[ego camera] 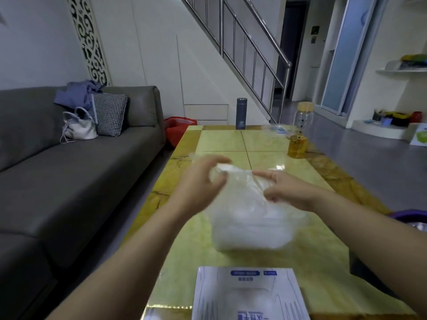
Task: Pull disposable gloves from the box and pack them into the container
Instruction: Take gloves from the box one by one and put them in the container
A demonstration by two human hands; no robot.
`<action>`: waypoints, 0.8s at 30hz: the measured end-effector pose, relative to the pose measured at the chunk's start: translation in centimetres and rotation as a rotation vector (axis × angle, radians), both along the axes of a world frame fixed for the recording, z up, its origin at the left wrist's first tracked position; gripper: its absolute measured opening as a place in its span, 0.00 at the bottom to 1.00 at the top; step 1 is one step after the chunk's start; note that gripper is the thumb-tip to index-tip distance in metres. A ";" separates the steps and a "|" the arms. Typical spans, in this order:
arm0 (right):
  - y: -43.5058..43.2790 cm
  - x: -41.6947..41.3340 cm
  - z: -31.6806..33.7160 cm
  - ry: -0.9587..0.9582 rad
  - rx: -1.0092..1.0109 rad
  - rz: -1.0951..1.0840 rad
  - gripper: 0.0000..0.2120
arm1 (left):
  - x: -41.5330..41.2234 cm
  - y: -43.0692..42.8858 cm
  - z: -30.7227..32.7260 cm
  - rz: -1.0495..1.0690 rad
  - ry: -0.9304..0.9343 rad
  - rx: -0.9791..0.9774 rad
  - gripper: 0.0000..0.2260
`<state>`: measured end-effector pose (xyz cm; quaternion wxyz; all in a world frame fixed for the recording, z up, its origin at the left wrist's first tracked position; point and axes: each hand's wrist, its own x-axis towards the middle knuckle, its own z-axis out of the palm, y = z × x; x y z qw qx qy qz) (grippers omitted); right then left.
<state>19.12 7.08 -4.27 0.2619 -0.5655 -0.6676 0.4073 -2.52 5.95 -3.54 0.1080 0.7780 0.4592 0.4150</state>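
**Glove box (249, 294) cut off below, glove (240, 175) stretched above**

The glove box lies on the counter (323, 262), its near end out of frame. Beyond it the clear container (251, 229) is blurred. Above, the left hand (201, 179) bunches one glove end and the right hand (284, 190) pinches the other.

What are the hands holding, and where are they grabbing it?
A thin clear glove, stretched above the container. The left hand grips one bunched end and the right hand pinches the other end.
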 end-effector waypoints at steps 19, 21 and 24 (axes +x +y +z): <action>4.1 -0.2 -3.5 -0.951 0.021 0.213 0.25 | 8.0 8.5 -7.1 -0.226 1.188 -0.762 0.25; 4.8 0.0 -4.8 -1.008 -0.160 0.335 0.33 | 8.2 9.1 -7.9 -0.225 1.182 -0.836 0.26; 6.5 0.7 -7.1 -1.140 -0.310 0.382 0.40 | 8.3 10.1 -9.4 -0.196 1.270 -0.888 0.23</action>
